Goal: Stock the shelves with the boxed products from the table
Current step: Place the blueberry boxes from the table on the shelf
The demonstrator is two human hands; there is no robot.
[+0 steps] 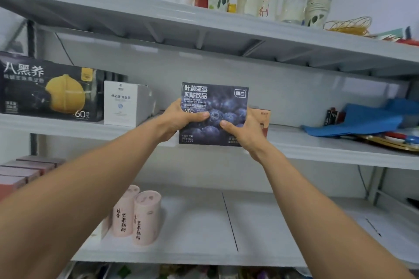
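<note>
Box point(226, 102) | "LUTEIN ESTER FLAVOURED DRINKS" | L hand point(179, 122), R hand point(244, 133) grip

The left forearm point(90, 176) and the right forearm point(317, 201), both bare, stretch from the near corners toward the far middle and converge. The left hand point(176, 121) grips the left edge of a dark box point(217, 102), with its thumb across the front and its fingers behind. The right hand point(243, 135) grips the lower right corner the same way. The 2 thumb tips point at each other, just apart.
</note>
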